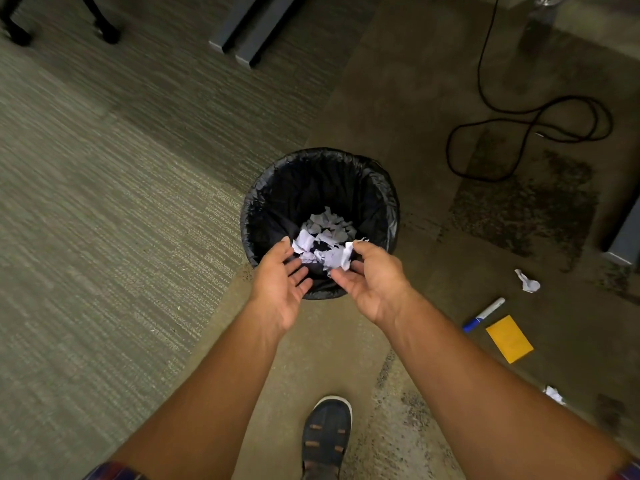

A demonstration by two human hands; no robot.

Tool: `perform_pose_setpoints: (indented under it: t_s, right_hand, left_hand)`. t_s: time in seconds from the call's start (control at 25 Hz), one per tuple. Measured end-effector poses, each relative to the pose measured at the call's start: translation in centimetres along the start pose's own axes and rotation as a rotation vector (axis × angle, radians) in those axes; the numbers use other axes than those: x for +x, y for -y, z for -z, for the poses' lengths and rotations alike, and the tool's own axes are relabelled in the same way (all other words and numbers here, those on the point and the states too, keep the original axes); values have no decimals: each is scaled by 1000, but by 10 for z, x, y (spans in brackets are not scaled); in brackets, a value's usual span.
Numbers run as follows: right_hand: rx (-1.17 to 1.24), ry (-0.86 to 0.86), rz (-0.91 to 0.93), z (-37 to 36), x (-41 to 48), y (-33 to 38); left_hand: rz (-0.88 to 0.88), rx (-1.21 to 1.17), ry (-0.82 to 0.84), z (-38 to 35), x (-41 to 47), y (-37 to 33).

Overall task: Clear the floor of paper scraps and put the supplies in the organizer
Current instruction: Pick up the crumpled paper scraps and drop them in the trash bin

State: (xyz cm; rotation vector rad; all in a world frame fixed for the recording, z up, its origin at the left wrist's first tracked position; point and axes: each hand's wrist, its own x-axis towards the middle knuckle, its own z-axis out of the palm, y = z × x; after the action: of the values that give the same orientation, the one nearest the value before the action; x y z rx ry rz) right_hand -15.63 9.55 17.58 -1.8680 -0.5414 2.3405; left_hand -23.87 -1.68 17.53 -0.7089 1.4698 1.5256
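Note:
A round bin with a black liner (263, 188) stands on the carpet, and white paper scraps (325, 223) lie heaped inside it. Both my hands hover over its near rim. My left hand (280, 289) is palm-up with the fingers spread and nothing in it. My right hand (377, 289) pinches a loose clump of scraps (337, 258) between thumb and fingers, above the bin's opening. On the floor to the right lie a crumpled scrap (527, 281), another scrap (554, 394), a blue-capped marker (484, 314) and a yellow sticky pad (509, 338). No organizer is in view.
A black cable (530, 133) loops on the carpet at the right rear. Grey furniture legs (242, 29) and black chair feet (107, 29) stand at the back. Another grey leg (627, 237) is at the right edge. My shoe (326, 434) is below the bin.

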Motion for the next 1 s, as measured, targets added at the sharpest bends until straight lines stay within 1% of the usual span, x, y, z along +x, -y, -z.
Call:
perform_pose_setpoints:
  t_s: [0.08,0.28,0.4,0.52,0.64,0.8,0.92,1.0]
  right_hand:
    - [21,4,-9,4,-4,2]
    - [44,81,33,34,-19,4]
    - [88,123,56,68,-23,5]
    - [67,118,74,110,-21,7]
    - [5,66,69,162,-18,6]
    - [-87,-76,93,250,-8,-2]
    - [-134,-208,86,323,7,-9]
    - [-149,-289,77,371,20,-12]
  left_hand:
    - [-40,18,-28,1,-1,4]
    - [-179,61,-79,-10,-6,18]
    - [-230,71,-29,-29,-13,37]
    - [-198,82,33,-54,-16,69]
    - [-114,188,88,-83,-18,120]
    - [-2,457,114,-119,-16,197]
    - [19,665,118,-141,-13,248]
    - [11,830,156,-151,-7,283]
